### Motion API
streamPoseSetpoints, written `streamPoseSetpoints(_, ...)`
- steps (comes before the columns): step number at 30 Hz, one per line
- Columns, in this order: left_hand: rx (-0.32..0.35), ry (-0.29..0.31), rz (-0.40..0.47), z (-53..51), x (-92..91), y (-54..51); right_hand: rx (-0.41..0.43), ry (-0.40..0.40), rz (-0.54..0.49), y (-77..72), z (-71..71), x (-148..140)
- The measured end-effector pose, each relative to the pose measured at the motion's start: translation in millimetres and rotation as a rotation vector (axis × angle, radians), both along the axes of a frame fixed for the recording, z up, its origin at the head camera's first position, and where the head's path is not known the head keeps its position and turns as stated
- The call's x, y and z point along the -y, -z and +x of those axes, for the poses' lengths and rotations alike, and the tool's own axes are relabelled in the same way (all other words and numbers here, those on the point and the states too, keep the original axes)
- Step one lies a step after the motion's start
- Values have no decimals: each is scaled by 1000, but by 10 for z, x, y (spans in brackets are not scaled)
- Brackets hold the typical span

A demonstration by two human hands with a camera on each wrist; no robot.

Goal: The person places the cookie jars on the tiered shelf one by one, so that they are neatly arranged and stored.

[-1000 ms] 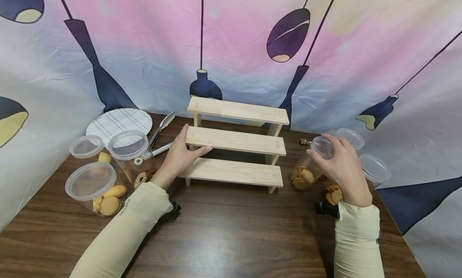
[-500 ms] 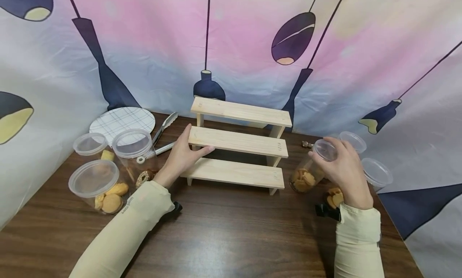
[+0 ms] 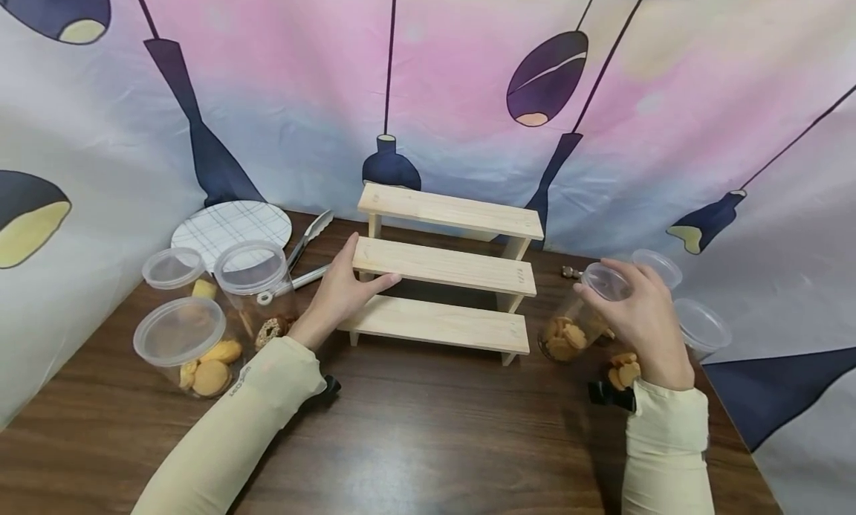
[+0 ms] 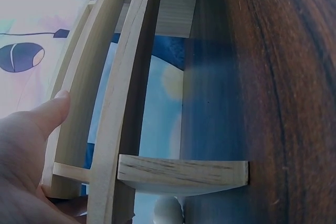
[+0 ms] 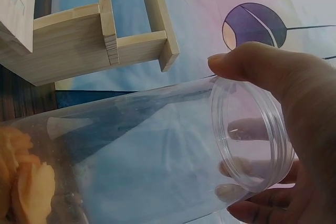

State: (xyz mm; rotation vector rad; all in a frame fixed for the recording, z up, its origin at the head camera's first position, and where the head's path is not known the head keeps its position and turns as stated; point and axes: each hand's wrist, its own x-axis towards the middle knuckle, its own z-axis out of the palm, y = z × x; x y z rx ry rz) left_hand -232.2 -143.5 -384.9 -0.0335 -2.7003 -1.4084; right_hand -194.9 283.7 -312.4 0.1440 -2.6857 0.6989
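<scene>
1. The right hand (image 3: 635,303) grasps a tall clear jar (image 3: 576,311) around its round top, the thumb on one side and fingers on the other.
2. That jar is just to the right of the wooden stand, tilted, with golden biscuits (image 3: 564,339) gathered in its bottom. Whether its base touches the table cannot be told.
3. The left hand (image 3: 344,284) grips the left end of the middle shelf (image 3: 444,266), thumb over the front edge.
4. The shelf belongs to a three-tier wooden stand (image 3: 451,210), upright on the table, its tiers stepping up towards the back.
5. Near the right hand, two lidded jars (image 3: 702,325) are partly hidden behind it. More biscuits (image 3: 624,370) show under the right wrist; which jar holds them is unclear. A small knobbed object (image 3: 571,272) lies beyond the tall jar.
6. Left of the stand, three wide lidded jars (image 3: 179,333) cluster together; the nearest holds yellow biscuits, another a ring-shaped cookie (image 3: 270,331).
7. Behind them are a round white grid-patterned plate (image 3: 234,221) and metal tongs (image 3: 310,236).
8. Everything is on a dark wood-grain table (image 3: 414,441), before a pastel cloth (image 3: 455,54) printed with pendant lamps.
</scene>
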Motion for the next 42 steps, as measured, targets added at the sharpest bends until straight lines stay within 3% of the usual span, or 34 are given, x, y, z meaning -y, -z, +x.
streamPoseSetpoints(12, 22, -10, -4, -5, 10, 24, -36, -13, 9, -271, -54, 26)
streamPoseSetpoints(32, -19, -5, -3, 19, 13, 30, -158, -22, 32, -1039, -149, 263)
streamPoseSetpoints(42, -20, -4, 5, 21, 3, 20, -185, -22, -63, -1309, -307, 452)
